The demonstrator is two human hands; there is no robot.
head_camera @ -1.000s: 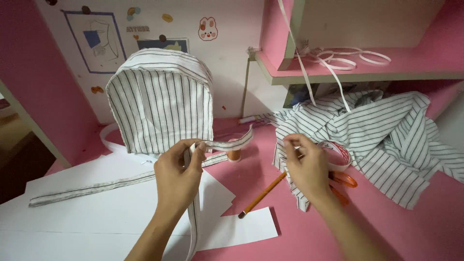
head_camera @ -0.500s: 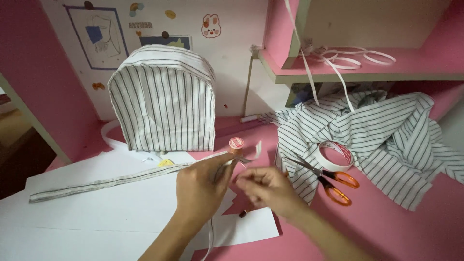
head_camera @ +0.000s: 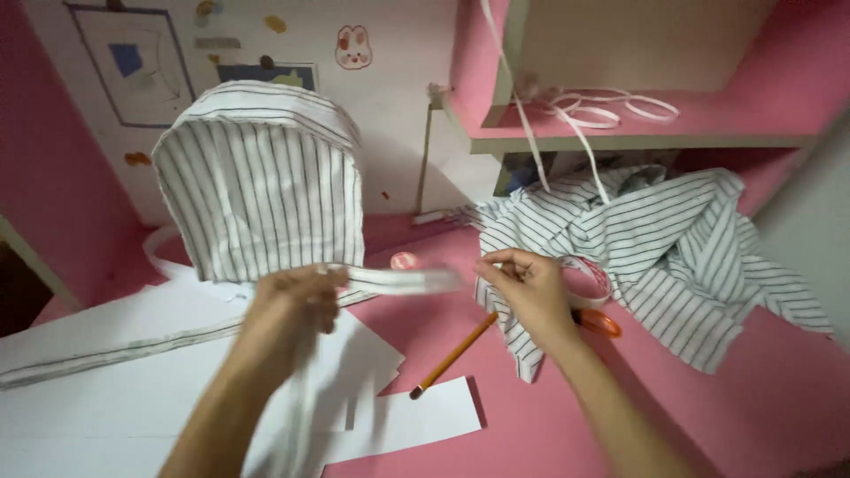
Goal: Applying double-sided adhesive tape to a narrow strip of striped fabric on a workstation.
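With the striped bag [head_camera: 261, 181] standing sewn at eleven o'clock, our left hand [head_camera: 297, 305] grips its loose strap [head_camera: 403, 281], unattached, while our right hand [head_camera: 531, 296] pinches something we cannot make out.

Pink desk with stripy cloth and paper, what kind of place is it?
Probably a home sewing or craft corner. A striped fabric bag stands on the pink desk, with paper sheets, a pencil, and the left hand holding a fabric strip.

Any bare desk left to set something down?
Free: bare pink desktop front right, below the crumpled striped cloth, and a patch between the yellow pencil and striped fabric backpack shell. Crowded: white paper sheets cover the left; both hands work mid-desk.
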